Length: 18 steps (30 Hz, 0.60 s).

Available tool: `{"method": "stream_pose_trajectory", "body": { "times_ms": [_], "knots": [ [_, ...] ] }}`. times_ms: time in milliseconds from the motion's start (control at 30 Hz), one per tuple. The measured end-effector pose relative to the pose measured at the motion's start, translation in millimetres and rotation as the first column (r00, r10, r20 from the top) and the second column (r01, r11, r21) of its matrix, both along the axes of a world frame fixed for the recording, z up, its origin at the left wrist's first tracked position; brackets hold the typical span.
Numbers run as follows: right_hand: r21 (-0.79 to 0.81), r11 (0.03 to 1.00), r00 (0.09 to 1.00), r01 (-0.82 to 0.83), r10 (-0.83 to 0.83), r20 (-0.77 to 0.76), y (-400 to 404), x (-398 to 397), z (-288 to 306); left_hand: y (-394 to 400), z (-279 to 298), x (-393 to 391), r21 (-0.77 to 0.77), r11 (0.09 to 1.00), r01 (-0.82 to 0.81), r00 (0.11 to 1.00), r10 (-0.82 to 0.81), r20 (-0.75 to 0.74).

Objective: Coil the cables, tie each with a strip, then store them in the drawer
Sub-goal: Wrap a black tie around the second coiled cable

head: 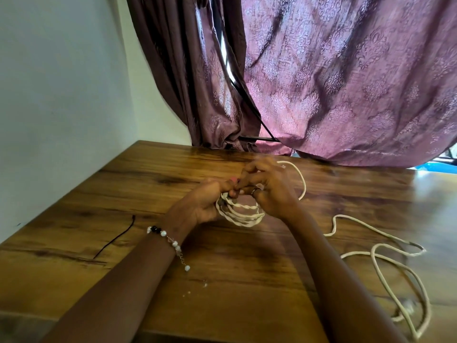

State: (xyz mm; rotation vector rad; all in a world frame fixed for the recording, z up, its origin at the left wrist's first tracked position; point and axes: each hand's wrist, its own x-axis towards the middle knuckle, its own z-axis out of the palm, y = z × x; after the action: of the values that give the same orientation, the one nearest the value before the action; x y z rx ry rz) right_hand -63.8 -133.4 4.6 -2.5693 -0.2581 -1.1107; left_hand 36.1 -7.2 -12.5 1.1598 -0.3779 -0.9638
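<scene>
A cream-white cable is partly wound into a small coil [243, 215] above the wooden table [123, 194]. My left hand [205, 204] grips the coil's left side. My right hand [268, 191] holds its right side, fingers bent over the top where both hands meet. From the right hand a loop of the same cable [302, 180] arcs behind it. The rest of the loose cable [385, 258] trails in slack loops across the table to the front right. A thin black strip [116, 237] lies flat on the table to the left.
Purple patterned curtains [346, 82] hang over the table's far edge. A white wall [61, 95] borders the left side. A few small white crumbs [204, 284] lie near the front. No drawer is in view.
</scene>
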Motion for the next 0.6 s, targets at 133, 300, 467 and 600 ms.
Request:
{"method": "stream_pose_trajectory", "body": {
  "times_ms": [133, 300, 467, 600],
  "knots": [
    [-0.123, 0.992, 0.998, 0.025, -0.032, -0.059, -4.5, 4.0, -5.6, -0.6, -5.9, -1.3, 0.017, 0.999, -0.03, 0.999, 0.03, 0.011],
    [-0.136, 0.991, 0.995, -0.003, -0.011, -0.101, -6.0, -0.3, -3.6, -2.5, -9.2, -2.1, -0.017, 1.0, 0.012, 0.99, -0.009, 0.143],
    [0.159, 0.976, 0.952, -0.15, 0.186, -0.243, -13.0, -3.2, 0.4, 3.2, -5.0, -1.3, -0.009, 1.0, 0.015, 0.96, -0.012, 0.28],
    [0.706, 0.702, 0.942, -0.093, 0.291, -0.165, -12.6, -12.3, 8.4, 3.5, -6.7, 0.3, 0.018, 1.0, -0.022, 0.866, 0.01, 0.5]
  ]
}}
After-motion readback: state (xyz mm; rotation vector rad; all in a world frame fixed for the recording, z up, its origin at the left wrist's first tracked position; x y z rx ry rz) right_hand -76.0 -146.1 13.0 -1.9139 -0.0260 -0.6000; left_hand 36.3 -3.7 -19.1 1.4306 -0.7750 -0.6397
